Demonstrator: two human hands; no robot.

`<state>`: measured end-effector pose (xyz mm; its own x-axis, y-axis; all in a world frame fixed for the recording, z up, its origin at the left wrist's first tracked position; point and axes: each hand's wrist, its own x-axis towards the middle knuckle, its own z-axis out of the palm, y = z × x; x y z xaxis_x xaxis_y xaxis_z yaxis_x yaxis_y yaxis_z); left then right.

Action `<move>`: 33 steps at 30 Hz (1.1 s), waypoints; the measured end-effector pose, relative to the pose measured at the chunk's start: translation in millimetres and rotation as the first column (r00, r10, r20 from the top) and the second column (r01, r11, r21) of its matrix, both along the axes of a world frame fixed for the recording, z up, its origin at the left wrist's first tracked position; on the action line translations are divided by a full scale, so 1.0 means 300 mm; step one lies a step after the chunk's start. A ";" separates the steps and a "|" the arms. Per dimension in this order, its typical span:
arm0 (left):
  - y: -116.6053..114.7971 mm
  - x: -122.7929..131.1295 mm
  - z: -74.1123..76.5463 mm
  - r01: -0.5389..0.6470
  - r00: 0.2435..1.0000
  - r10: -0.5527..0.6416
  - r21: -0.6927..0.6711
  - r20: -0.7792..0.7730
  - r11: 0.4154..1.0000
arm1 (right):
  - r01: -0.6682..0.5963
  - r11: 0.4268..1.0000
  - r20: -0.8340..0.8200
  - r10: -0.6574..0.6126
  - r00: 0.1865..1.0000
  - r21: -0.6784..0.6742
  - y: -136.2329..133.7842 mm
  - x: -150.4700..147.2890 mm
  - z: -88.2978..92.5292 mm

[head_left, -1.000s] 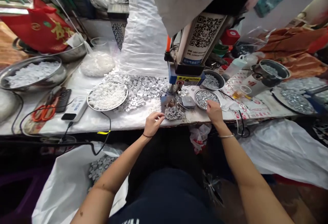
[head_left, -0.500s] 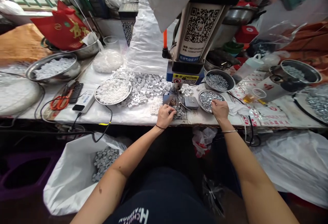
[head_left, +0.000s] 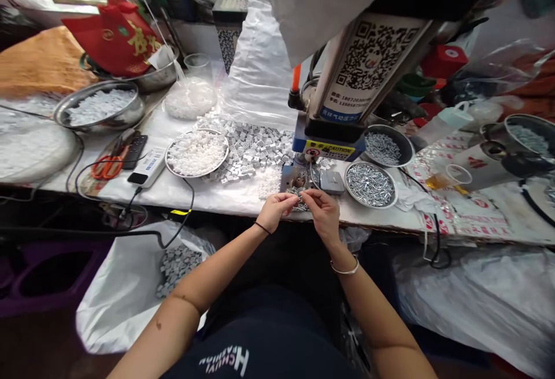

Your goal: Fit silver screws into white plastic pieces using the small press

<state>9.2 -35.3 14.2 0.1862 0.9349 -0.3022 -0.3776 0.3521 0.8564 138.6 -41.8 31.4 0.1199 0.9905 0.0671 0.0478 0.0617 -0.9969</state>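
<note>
My left hand [head_left: 276, 210] and my right hand [head_left: 321, 211] meet at the table's front edge, just before the base of a press [head_left: 332, 142]. The fingers of both are pinched together close to each other. Whatever they hold is too small to name. Small metal parts [head_left: 300, 206] lie in a pile beneath the fingertips. To the right of my right hand stands a bowl of metal pins [head_left: 370, 184]. White plastic pieces [head_left: 269, 183] are heaped left of the press base, and a grey metal box [head_left: 332, 181] sits to its right.
Grey-white blocks [head_left: 260, 146] spread behind a plate of white pieces [head_left: 197, 152]. A power strip [head_left: 150, 169] and orange-handled scissors [head_left: 110, 165] lie at left. A second bowl of pins [head_left: 383, 146] stands at right. Below hangs a white sack [head_left: 125, 286] with grey blocks inside.
My right hand has left the bowl of pins and moved left to meet my left hand before the press. My left hand stays near the same place. The view has shifted slightly.
</note>
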 end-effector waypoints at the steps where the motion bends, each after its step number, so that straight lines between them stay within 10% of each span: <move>1: 0.002 0.000 0.003 -0.011 1.000 0.012 -0.020 0.020 1.000 | -0.018 1.000 0.008 0.018 1.000 -0.005 0.006 0.002 -0.004; 11: 0.015 0.017 0.001 0.021 0.997 -0.017 -0.046 0.072 0.999 | -0.179 0.980 0.346 0.138 0.928 0.090 0.036 0.052 -0.003; 16: 0.087 -0.035 -0.020 0.150 0.966 -0.096 0.220 -0.241 0.964 | -0.088 0.994 0.291 0.063 0.954 0.071 0.026 0.081 -0.019; 18: 0.176 -0.083 -0.041 0.090 0.851 0.125 0.376 -0.510 0.922 | 0.000 1.000 0.142 0.003 0.990 -0.019 0.012 0.087 -0.033; 20: 0.282 -0.128 -0.073 0.078 0.565 0.365 0.488 -0.740 0.869 | 0.020 0.994 0.029 -0.017 0.999 -0.104 -0.007 0.093 -0.047; 24: 0.438 -0.168 -0.147 0.333 0.180 0.339 0.381 -0.923 0.862 | -0.008 0.985 -0.043 0.000 0.999 -0.174 -0.058 0.109 -0.073; 33: 0.412 -0.211 -0.182 0.387 0.196 0.354 0.404 -0.915 0.829 | 0.036 0.972 -0.105 -0.062 0.993 -0.233 -0.117 0.170 -0.123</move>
<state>-54.0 88.4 -40.5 0.1259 0.9718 0.1993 0.8340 -0.2125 0.5092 189.5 -77.0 -5.5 0.1621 0.9705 -0.1782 -0.0665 -0.1694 -0.9833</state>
